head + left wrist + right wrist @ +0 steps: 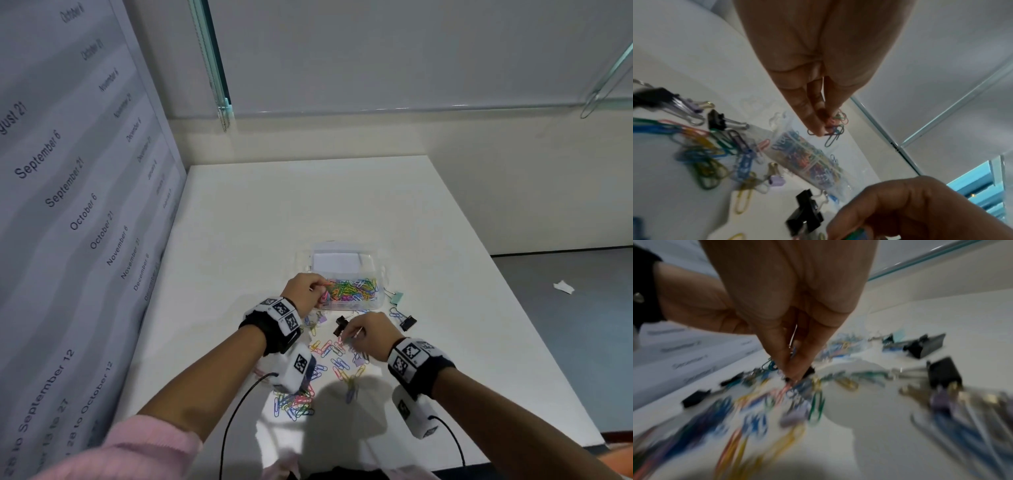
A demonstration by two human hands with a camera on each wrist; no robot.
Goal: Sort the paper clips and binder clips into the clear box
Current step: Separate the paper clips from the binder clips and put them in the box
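The clear box (346, 260) sits mid-table, its near half full of coloured paper clips (352, 289). My left hand (305, 291) hovers at the box's left near corner and pinches a small bunch of paper clips (835, 126) between fingertips. My right hand (366, 334) is low over the loose clips (337, 356) in front of the box and pinches paper clips (791, 353); that view is blurred. Black binder clips (340, 325) (407, 322), a teal one (397, 297) and purple ones (775, 180) lie around the box.
A second heap of paper clips (294, 402) lies near the table's front, under my left wrist. A printed calendar panel (68, 222) stands along the left edge. The white table (308, 205) ends at the right above grey floor (565, 325).
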